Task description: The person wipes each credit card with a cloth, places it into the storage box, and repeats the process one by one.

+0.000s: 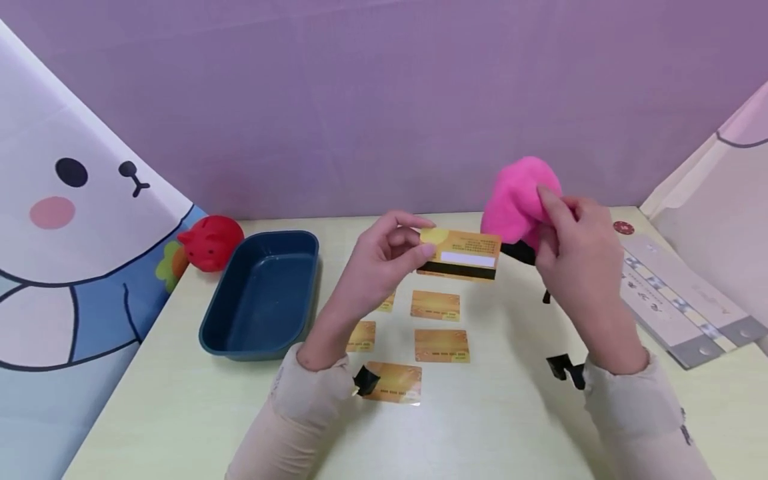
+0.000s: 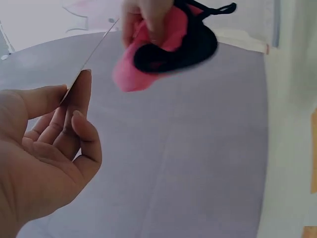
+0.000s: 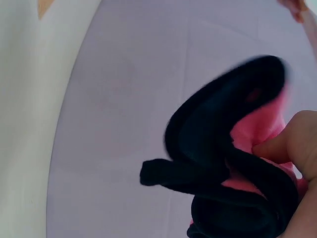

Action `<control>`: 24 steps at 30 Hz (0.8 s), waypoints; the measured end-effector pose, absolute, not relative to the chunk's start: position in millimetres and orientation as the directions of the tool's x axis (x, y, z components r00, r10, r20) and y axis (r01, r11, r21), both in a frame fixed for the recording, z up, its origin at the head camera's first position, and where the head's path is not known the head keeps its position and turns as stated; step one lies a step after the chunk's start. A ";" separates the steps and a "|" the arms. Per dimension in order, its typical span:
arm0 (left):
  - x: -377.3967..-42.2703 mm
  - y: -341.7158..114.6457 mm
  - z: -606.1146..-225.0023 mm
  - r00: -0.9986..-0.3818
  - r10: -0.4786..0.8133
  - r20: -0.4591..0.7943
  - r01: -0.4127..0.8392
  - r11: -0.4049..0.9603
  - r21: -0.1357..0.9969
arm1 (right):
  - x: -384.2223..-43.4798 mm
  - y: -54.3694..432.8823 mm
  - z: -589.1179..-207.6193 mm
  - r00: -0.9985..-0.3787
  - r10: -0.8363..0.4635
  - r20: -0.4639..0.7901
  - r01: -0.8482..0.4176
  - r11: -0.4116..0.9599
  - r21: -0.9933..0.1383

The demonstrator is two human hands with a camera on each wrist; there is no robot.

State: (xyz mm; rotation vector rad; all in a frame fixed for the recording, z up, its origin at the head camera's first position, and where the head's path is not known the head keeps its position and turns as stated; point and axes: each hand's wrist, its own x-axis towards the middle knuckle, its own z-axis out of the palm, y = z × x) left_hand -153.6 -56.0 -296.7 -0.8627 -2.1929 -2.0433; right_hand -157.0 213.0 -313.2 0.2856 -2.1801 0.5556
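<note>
Between thumb and fingers, my left hand (image 1: 381, 270) pinches a gold bank card (image 1: 468, 241), raised above the table with its black magnetic stripe and white signature strip facing me. The left wrist view catches this card (image 2: 91, 55) almost edge-on. My right hand (image 1: 583, 263) grips a bunched pink cloth (image 1: 517, 200) just right of the card; the two look slightly apart. Black trim (image 3: 218, 129) and a narrow strap on the cloth show in the wrist views. Below the hands, several gold cards lie on the table, among them one card (image 1: 442, 345) near the middle.
Left of the cards stands a dark blue basin (image 1: 313, 280), with a red piggy bank (image 1: 211, 243) behind it. On the right lie a grey-white booklet-like item (image 1: 678, 293) and a red chip (image 1: 624, 228). A purple cloth backdrop (image 1: 384, 113) rises behind the table.
</note>
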 end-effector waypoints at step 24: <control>-259.5 -269.8 -299.5 -0.977 -0.019 -0.213 -0.156 0.746 0.647 | -152.5 213.2 -306.8 -0.582 0.047 0.812 -0.390 0.860 -0.330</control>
